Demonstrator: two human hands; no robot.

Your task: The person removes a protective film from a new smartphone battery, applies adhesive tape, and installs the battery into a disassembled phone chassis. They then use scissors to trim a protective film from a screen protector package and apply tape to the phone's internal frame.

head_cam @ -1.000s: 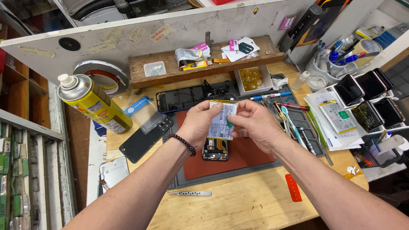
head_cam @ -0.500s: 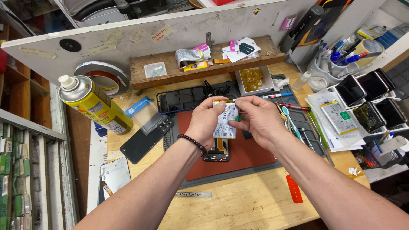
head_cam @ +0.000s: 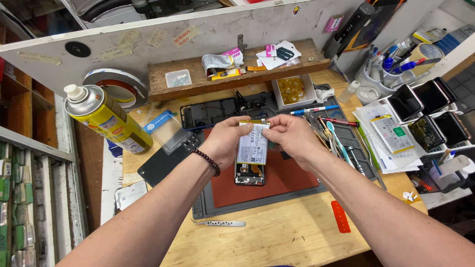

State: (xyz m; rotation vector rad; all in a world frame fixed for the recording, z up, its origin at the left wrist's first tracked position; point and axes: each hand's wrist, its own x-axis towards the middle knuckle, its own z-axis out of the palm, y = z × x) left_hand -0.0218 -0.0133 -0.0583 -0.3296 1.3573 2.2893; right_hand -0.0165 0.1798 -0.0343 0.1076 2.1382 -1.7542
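On the red repair mat (head_cam: 287,180), my left hand (head_cam: 225,143) and right hand (head_cam: 292,138) grip the battery (head_cam: 252,143), lifted above the opened phone (head_cam: 250,174); not yet seated.

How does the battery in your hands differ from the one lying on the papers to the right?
The held battery is lifted off the mat, pinched at its top edge by the left hand and right hand; the battery on the papers lies flat and untouched. The held one's label looks grey-white, the other's paler with a green mark. Both are flat, slim rectangles.
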